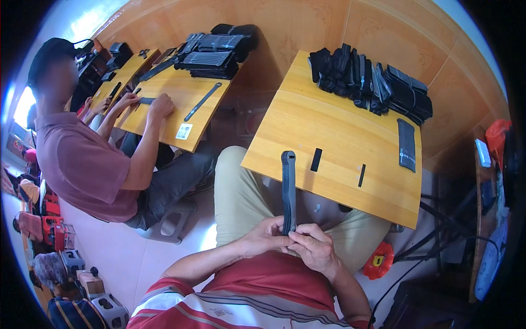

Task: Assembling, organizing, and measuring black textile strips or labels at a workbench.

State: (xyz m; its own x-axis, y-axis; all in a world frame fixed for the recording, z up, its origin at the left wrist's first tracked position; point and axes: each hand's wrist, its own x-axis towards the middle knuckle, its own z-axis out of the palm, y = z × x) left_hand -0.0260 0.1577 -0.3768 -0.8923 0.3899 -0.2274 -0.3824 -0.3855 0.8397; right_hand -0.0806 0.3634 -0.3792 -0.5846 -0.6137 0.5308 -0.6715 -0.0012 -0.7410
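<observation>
Over my lap, a stack of long, narrow dark grey straps [288, 189] stands nearly upright, with a slot showing in its rounded top end. My left hand [268, 236] is closed round its lower part from the left. The fingers of my right hand [313, 248] pinch the bottom end from the right. How many straps are in the stack, I cannot tell. Just beyond is the near edge of a yellow wooden table [290, 123]. A short, wide black rectangle [316, 159] and a thinner black rectangle [361, 175] lie on it, strips or slots.
Black strap bundles [350, 74] and a dark packed pile [408, 93] line the table's far side. A grey flat packet [406, 145] lies at its right. At the left table [203, 123], a co-worker [82, 159] handles a dark strap. An orange-red bag [379, 260] is on the floor.
</observation>
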